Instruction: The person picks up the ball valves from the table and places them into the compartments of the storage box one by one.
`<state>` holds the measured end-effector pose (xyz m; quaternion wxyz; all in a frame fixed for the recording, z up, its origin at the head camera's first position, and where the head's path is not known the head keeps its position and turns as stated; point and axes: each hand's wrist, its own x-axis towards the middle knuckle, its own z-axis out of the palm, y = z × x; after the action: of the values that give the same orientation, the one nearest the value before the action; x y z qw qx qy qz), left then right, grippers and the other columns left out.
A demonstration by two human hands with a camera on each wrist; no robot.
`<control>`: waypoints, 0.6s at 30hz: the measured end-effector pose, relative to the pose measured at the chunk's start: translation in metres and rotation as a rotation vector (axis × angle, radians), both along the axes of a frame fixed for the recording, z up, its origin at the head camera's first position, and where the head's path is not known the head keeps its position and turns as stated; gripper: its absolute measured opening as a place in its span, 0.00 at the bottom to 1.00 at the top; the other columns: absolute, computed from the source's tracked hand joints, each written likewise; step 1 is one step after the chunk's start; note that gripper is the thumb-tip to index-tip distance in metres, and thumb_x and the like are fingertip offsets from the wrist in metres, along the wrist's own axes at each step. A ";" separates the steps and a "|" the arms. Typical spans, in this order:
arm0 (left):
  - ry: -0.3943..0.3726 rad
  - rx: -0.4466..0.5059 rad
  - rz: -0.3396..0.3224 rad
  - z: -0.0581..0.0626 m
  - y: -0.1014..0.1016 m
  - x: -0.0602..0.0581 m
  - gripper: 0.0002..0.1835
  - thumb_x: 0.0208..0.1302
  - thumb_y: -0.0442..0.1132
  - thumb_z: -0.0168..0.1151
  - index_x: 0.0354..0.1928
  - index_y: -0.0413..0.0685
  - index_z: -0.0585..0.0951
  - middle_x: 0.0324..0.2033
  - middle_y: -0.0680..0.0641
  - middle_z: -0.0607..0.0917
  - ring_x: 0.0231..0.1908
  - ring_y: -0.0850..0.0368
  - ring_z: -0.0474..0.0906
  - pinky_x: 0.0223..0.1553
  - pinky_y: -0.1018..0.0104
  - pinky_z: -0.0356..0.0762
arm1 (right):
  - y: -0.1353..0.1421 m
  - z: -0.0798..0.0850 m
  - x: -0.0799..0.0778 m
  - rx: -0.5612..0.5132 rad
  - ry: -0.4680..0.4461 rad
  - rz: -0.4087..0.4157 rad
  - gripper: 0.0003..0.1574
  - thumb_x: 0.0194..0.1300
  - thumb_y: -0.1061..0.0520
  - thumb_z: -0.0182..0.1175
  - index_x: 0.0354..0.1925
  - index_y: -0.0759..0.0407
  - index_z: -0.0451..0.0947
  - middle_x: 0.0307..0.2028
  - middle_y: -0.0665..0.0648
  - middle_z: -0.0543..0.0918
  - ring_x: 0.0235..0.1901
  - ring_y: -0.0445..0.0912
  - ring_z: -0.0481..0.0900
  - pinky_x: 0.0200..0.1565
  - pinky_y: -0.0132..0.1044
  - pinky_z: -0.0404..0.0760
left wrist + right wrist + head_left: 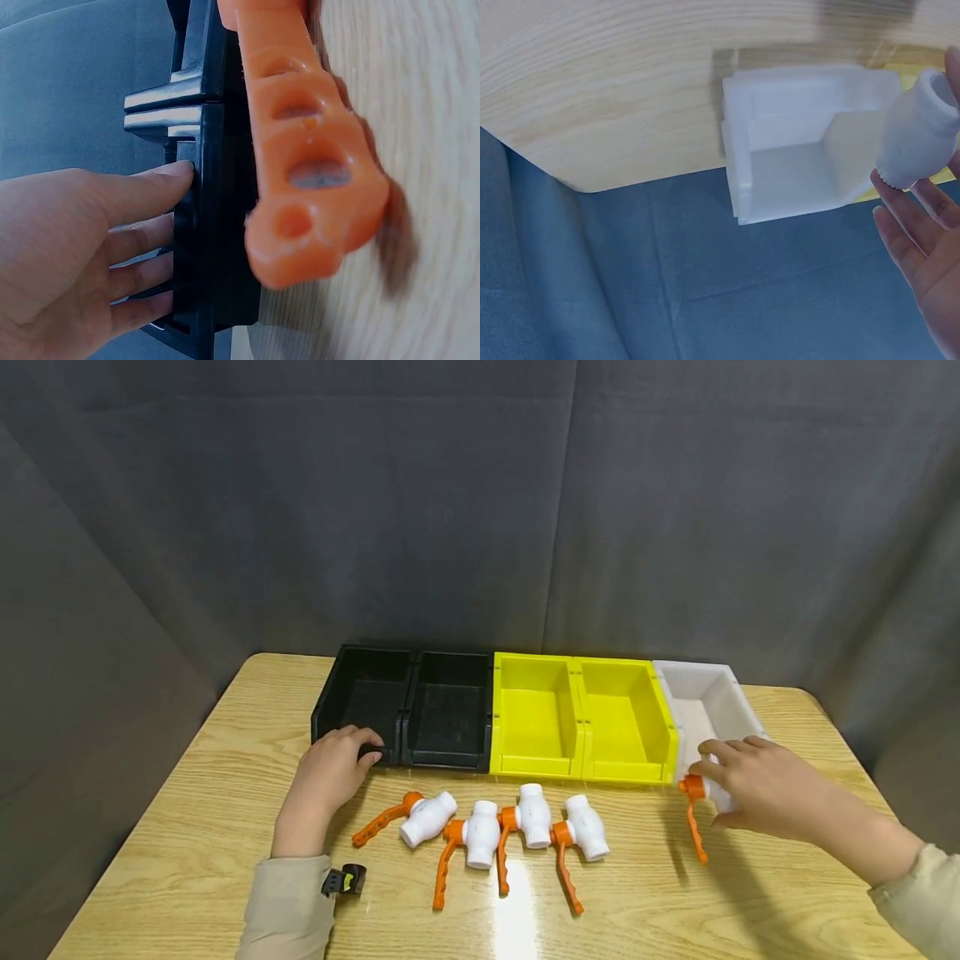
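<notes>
My left hand [330, 777] grips the front rim of the leftmost black bin [367, 697]. In the left wrist view its thumb presses the outside of the rim, with the other fingers on the inner side. My right hand [772, 789] holds a white ball valve [919, 135] by its body, in front of the white bin [693, 714]. The orange lever [697, 831] of this valve hangs downward. Several similar valves [482, 835] lie in a row on the table, orange levers toward the near side; one lever [300, 150] looms large in the left wrist view.
Beside the leftmost bin stand another black bin [450, 710] and two yellow bins [536, 706], in one row with the white one. A small black and yellow item [347, 880] shows at the left sleeve. A grey curtain [480, 510] hangs behind the wooden table [225, 827].
</notes>
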<state>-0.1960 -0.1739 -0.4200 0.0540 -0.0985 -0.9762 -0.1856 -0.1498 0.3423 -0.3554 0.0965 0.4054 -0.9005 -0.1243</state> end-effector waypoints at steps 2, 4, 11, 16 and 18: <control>-0.001 -0.001 0.003 0.000 0.000 0.000 0.10 0.66 0.38 0.66 0.47 0.45 0.85 0.45 0.41 0.84 0.50 0.39 0.78 0.53 0.42 0.75 | 0.002 0.002 -0.003 0.001 -0.014 -0.023 0.41 0.29 0.43 0.84 0.42 0.59 0.82 0.44 0.64 0.81 0.37 0.58 0.83 0.41 0.54 0.83; -0.001 -0.002 0.004 0.000 -0.001 0.000 0.10 0.66 0.38 0.66 0.47 0.45 0.85 0.45 0.41 0.84 0.50 0.39 0.78 0.54 0.41 0.75 | 0.003 0.005 -0.005 -0.003 -0.024 -0.043 0.40 0.29 0.44 0.84 0.42 0.59 0.82 0.44 0.64 0.81 0.37 0.58 0.83 0.41 0.55 0.83; -0.004 0.003 0.004 0.001 -0.001 0.001 0.10 0.66 0.38 0.66 0.48 0.45 0.85 0.45 0.41 0.84 0.50 0.39 0.78 0.53 0.42 0.75 | 0.009 0.014 -0.018 -0.016 -0.043 -0.111 0.38 0.30 0.45 0.85 0.41 0.59 0.83 0.43 0.61 0.79 0.33 0.55 0.82 0.39 0.54 0.82; -0.004 0.004 0.002 0.001 0.000 0.002 0.10 0.67 0.38 0.66 0.48 0.45 0.85 0.45 0.41 0.84 0.50 0.38 0.78 0.54 0.42 0.75 | 0.012 0.018 -0.028 -0.017 -0.040 -0.117 0.37 0.31 0.46 0.85 0.41 0.59 0.83 0.41 0.59 0.78 0.30 0.51 0.81 0.37 0.51 0.82; -0.005 0.005 0.003 0.002 0.000 0.002 0.10 0.67 0.38 0.66 0.48 0.45 0.85 0.45 0.40 0.84 0.50 0.38 0.78 0.54 0.41 0.74 | 0.013 0.018 -0.032 -0.017 -0.036 -0.113 0.37 0.32 0.46 0.85 0.40 0.59 0.83 0.41 0.58 0.79 0.29 0.50 0.80 0.36 0.49 0.82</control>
<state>-0.1938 -0.1738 -0.4185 0.0520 -0.0964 -0.9760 -0.1881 -0.1815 0.3554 -0.3376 0.0766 0.3550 -0.9246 -0.1146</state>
